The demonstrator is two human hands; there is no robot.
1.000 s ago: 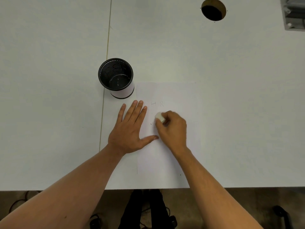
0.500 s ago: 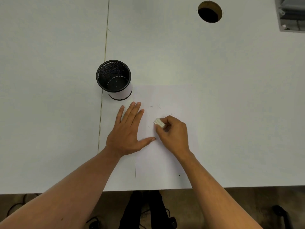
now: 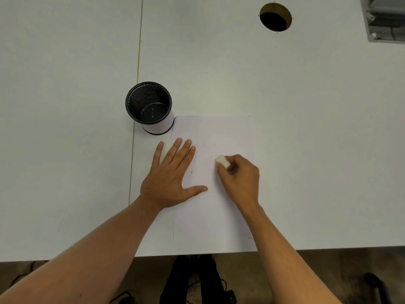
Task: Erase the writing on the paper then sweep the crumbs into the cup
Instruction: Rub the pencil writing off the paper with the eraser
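Observation:
A white sheet of paper (image 3: 214,216) lies on the white table, with faint pencil letters (image 3: 202,145) near its top. My left hand (image 3: 169,178) presses flat on the paper's left part, fingers spread. My right hand (image 3: 238,178) grips a small white eraser (image 3: 222,161) and holds it against the paper just below and right of the letters. A black mesh cup (image 3: 149,106) stands upright at the paper's top left corner, touching it. A tiny dark speck (image 3: 192,172) lies on the paper between my hands.
A round cable hole (image 3: 275,16) opens in the table at the far right. A grey metal fixture (image 3: 385,18) sits at the top right corner. A seam (image 3: 137,84) runs down the table left of the cup. The table's front edge (image 3: 197,255) is close to me.
My right hand with the eraser has shifted slightly right and back over the writing. The left hand stays flat on the paper. The lettering looks fainter in places.

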